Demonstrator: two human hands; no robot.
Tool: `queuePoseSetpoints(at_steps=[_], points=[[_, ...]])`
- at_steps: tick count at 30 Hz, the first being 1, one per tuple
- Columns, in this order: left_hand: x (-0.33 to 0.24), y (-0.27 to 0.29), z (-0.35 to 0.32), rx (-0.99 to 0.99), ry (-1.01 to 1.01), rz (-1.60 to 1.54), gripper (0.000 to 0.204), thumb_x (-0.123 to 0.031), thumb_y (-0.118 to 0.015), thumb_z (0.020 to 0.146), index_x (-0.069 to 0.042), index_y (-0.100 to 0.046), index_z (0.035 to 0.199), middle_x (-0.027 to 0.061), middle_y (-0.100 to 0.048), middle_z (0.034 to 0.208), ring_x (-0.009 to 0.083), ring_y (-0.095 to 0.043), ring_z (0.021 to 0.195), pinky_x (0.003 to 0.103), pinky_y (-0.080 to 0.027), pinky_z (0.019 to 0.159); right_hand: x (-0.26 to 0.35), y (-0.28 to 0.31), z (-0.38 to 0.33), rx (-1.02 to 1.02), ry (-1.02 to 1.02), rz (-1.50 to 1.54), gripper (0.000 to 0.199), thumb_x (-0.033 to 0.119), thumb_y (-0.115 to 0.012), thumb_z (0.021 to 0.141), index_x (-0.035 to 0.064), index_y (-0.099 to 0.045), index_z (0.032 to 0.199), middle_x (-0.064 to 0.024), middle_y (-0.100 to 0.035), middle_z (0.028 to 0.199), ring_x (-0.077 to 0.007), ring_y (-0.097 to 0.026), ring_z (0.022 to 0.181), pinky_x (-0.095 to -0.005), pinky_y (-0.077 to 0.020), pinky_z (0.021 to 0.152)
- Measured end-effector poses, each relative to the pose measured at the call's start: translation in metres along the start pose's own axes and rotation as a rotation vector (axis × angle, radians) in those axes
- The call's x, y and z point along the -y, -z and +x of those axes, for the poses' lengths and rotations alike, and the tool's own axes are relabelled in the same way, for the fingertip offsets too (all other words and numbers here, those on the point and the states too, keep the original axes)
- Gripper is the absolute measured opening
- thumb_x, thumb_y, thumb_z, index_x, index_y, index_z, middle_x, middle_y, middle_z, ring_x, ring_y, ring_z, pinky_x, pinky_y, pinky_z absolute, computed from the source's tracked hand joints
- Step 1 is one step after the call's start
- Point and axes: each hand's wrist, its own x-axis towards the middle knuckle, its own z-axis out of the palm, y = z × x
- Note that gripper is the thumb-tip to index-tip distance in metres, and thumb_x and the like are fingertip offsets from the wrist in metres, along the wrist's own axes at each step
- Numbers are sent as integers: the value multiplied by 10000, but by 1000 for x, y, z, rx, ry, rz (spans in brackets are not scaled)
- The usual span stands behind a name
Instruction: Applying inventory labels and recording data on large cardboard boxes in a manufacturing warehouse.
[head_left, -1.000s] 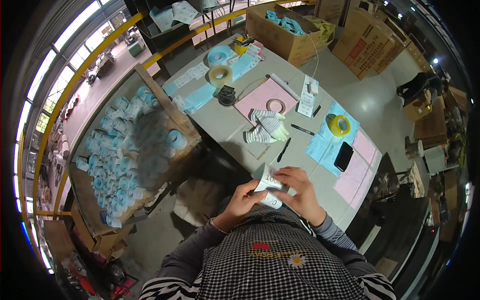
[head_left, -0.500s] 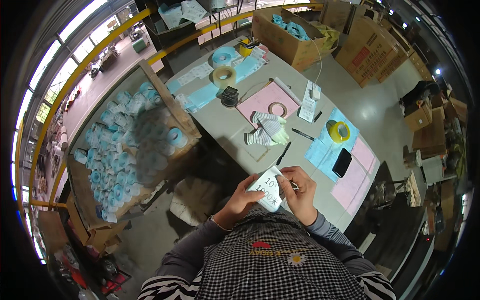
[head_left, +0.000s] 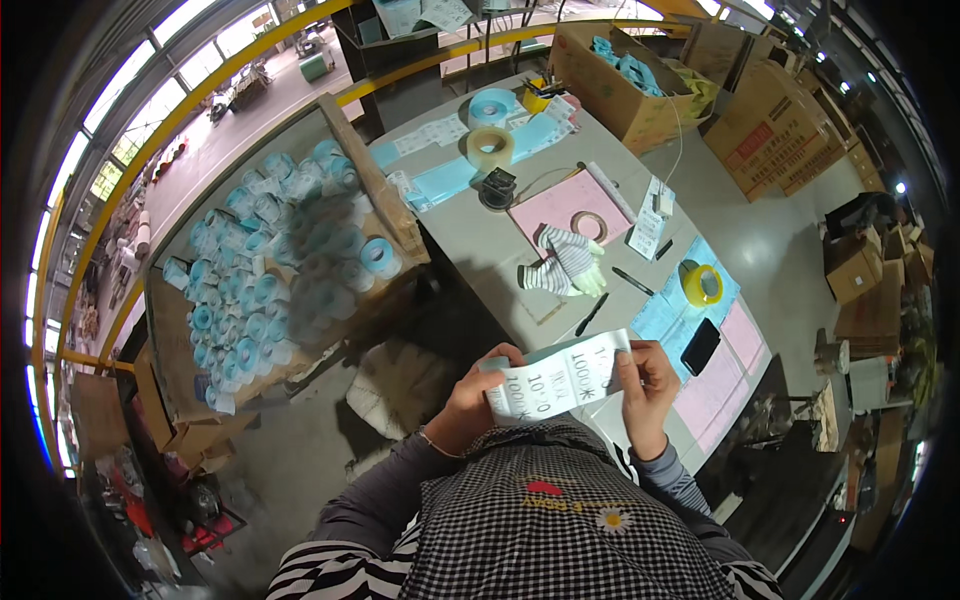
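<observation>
Left hand (head_left: 478,392) and right hand (head_left: 646,385) grasp opposite ends of a pale strip of printed labels (head_left: 557,376), held taut between them just below the centre of the frame, above the person's chequered front and clear of the bench (head_left: 470,235). The strip's long axis runs across the frame from lower left to upper right, its right end slightly higher; the printed face is turned toward the camera. The left fingers curl over the strip's lower-left end and hide that edge; the right thumb and fingers pinch the upper-right end. On the bench, above the hands, lie a striped work glove (head_left: 566,264) at centre, two dark pens (head_left: 612,296) just to its right, a yellow tape roll (head_left: 702,285) and a black phone (head_left: 700,346) at right on blue and pink sheets, a pink sheet (head_left: 560,200) bearing a thin ring, and a clear tape roll (head_left: 490,147) with a blue label roll (head_left: 493,107) toward the top. A cardboard box of blue label rolls (head_left: 270,290) fills the left of the frame, its contents blurred. The frame's rim is dark and distorted, so outlying cartons are hard to read.
</observation>
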Motion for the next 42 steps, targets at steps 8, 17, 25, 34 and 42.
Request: queuePoseSetpoints(at_steps=[8,17,25,34,42], points=[[-19,-3,-24,-166,-28,344,192,-91,-624,825,-10,-622,999,53,-658,948,126,-621,854,260,-469,799,-14,19,-10,63,-122,-98,136,69,-642,911,-23,-600,821,-70,-642,890,-107,-561,774,-254,-454,697],[-40,-23,-35,-131,5,713,105,-74,-679,848,28,-676,873,15,-647,824,71,-578,812,221,-456,732,49,-39,3,677,258,-28,358,59,-762,737,33,-628,1067,-130,-649,1075,-333,-581,1104,-396,-425,995],[-64,-9,-54,-138,-7,860,96,-73,-678,855,21,-656,853,-9,-637,799,37,-567,789,204,-452,634,42,-83,8,951,210,-91,140,118,-765,774,69,-652,841,-32,-607,775,-231,-592,879,-414,-403,973],[-74,27,-78,-87,147,375,122,-151,-695,829,-33,-669,822,17,-646,858,99,-590,836,237,-436,764,59,-125,-2,969,653,-218,70,55,-685,746,104,-637,757,-2,-560,704,-201,-595,827,-523,-285,1129],[-93,48,-84,-180,42,480,255,-215,-686,878,-48,-602,1052,19,-616,942,122,-602,850,266,-477,754,65,-139,18,1055,452,-173,141,128,-743,783,68,-621,747,-30,-561,671,-235,-592,714,-520,-370,1075]])
